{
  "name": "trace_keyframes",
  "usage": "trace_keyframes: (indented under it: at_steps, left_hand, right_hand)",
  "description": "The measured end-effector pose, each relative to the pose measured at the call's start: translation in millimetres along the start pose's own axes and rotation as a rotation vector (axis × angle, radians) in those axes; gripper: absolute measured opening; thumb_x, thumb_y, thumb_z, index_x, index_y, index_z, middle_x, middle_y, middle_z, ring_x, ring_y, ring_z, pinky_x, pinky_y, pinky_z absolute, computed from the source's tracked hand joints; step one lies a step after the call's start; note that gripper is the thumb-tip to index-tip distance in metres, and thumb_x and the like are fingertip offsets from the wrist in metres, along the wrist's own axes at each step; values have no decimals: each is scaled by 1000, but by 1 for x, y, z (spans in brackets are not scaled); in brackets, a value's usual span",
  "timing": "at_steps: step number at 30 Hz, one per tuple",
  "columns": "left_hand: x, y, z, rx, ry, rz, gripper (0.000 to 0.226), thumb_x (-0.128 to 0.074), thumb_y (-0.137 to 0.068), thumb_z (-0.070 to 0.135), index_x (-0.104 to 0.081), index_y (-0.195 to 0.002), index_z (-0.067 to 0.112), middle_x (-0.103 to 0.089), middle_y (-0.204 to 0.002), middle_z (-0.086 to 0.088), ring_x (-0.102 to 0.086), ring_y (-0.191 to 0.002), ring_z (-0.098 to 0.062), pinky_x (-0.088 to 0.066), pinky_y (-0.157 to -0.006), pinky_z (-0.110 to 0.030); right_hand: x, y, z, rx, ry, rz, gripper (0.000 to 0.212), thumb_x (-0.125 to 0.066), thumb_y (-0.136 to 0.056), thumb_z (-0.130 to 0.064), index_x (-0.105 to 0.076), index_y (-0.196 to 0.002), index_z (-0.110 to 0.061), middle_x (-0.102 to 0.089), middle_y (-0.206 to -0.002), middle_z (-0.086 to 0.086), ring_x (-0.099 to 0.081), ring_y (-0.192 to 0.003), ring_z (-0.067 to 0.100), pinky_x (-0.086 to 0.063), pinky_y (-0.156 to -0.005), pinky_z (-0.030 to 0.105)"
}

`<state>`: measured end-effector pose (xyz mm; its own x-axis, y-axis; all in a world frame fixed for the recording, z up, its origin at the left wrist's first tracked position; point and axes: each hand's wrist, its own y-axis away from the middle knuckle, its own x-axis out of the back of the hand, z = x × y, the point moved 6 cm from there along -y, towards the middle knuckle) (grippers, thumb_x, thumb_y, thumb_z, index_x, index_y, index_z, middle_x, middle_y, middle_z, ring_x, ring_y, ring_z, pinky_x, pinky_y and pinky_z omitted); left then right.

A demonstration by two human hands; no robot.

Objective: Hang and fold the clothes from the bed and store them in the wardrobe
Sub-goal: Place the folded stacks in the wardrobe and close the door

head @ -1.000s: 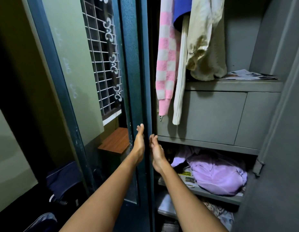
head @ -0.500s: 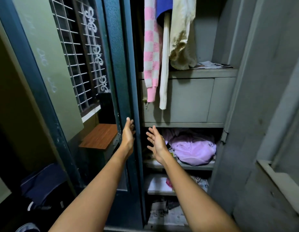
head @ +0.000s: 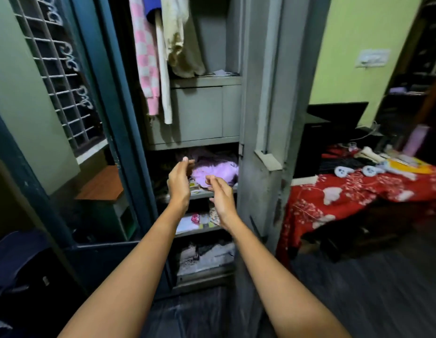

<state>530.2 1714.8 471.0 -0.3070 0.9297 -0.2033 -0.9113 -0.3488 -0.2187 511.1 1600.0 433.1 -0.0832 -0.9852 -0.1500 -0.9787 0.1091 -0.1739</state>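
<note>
The grey metal wardrobe (head: 207, 111) stands open in front of me. A pink-and-white checked garment (head: 146, 57) and a cream garment (head: 178, 42) hang in its upper part. A lilac garment (head: 215, 170) lies crumpled on a middle shelf. My left hand (head: 179, 182) and my right hand (head: 220, 195) hover empty in front of that shelf, palms facing each other, fingers relaxed. To the right, the bed (head: 358, 193) has a red floral sheet with pale clothes (head: 383, 167) on it.
The dark teal wardrobe door (head: 109, 93) stands open on the left, the grey door (head: 268, 118) on the right. A small wooden-topped stand (head: 102, 186) and a barred window (head: 58, 69) lie left. Folded items (head: 204, 258) fill lower shelves. A dark bag (head: 14, 264) sits bottom left.
My view has pulled back and swung right, bringing the bed into sight. My left hand has come off the teal door's edge; both hands now hover before the middle shelf.
</note>
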Motion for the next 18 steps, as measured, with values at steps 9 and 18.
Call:
trace_keyframes:
  at_steps: [9,18]
  left_hand:
    - [-108,120,54,-566,-439,-344,45,-50,-84,34,-60,-116,4,-61,-119,-10,-57,-109,-21,-43,-96,-28]
    - [-141,151,59,-1038,-910,-436,56,-38,-88,27,-38,-141,8,-28,-152,-12,-26,-140,-30,-18,-115,-41]
  right_hand:
    - [133,95,-79,654,345,568,28,-48,-87,-31,-64,-94,-9,-60,-89,-4,-58,-79,15,-46,-71,24]
    - [156,59,-53,90,-149,248,60,-19,-99,-49,-46,-137,-11,-44,-144,5,-38,-134,15,-27,-113,30]
